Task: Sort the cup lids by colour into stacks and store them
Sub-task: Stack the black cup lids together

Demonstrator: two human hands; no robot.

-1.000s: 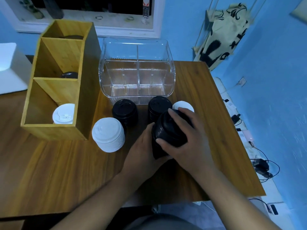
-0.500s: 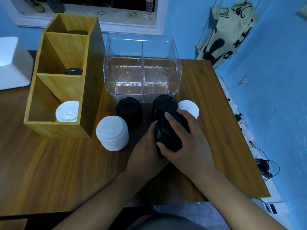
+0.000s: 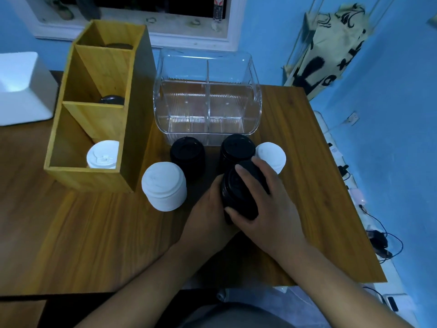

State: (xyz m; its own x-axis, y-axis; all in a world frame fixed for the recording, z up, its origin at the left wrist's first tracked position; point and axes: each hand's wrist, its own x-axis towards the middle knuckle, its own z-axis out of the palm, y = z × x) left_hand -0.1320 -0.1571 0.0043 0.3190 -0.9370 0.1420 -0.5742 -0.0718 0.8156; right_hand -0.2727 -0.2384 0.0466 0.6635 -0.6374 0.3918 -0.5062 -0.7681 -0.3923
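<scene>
Left hand [image 3: 208,209] lies against the left flank of the black lid stack [image 3: 238,192], fingers hidden, grip indeterminate. The right hand [image 3: 267,209] curls over its top. Probably light, slippery nested plastic: grasp both flanks, squeezing gently.

Three black stacks [image 3: 188,155] [image 3: 237,147] [image 3: 230,190], two white stacks [image 3: 164,185] [image 3: 270,153], one three-compartment rack [image 3: 139,102] holding one white lid [image 3: 102,157] and two dark lids [image 3: 111,100] [image 3: 119,46], one two-compartment bin [image 3: 184,129], one white box [image 3: 21,88].
</scene>
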